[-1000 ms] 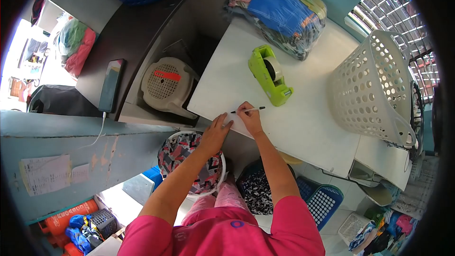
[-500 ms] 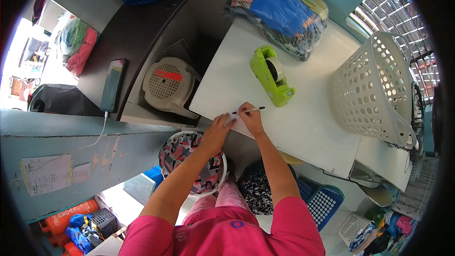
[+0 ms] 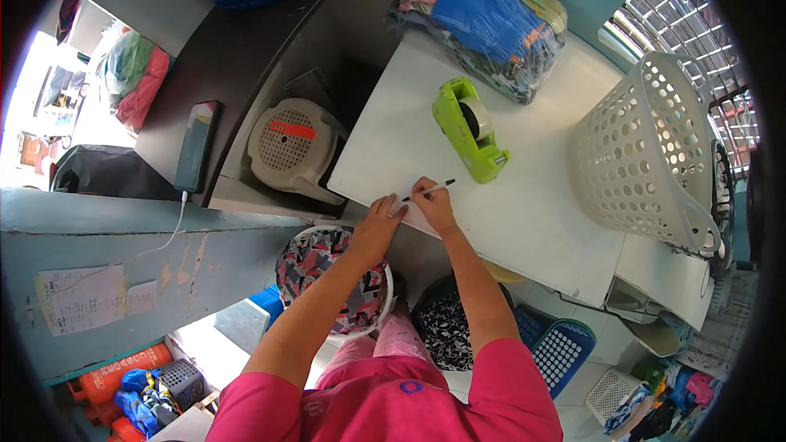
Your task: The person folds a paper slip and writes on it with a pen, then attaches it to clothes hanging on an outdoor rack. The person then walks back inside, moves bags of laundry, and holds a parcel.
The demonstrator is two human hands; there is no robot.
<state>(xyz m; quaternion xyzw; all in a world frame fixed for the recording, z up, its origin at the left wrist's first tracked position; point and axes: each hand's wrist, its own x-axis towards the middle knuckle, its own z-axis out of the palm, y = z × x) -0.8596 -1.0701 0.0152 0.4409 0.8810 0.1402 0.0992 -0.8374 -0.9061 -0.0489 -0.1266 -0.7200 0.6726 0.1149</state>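
A pen with a dark end is held in my right hand, its tip down at a small white paper on the near left corner of the white table. My left hand lies on the paper's left side with its fingers spread, holding nothing. Beyond my hands stands a green tape dispenser with a roll of tape in it. Behind the dispenser sits a clear plastic bag of folded clothes.
A tall white basket stands on the table's right side. To the left, a phone on a cable lies on the dark counter, with a beige stool beneath. A patterned fabric-covered container is below my left arm.
The pen has tilted, its far end now slightly higher in view. Both hands stay in nearly the same place.
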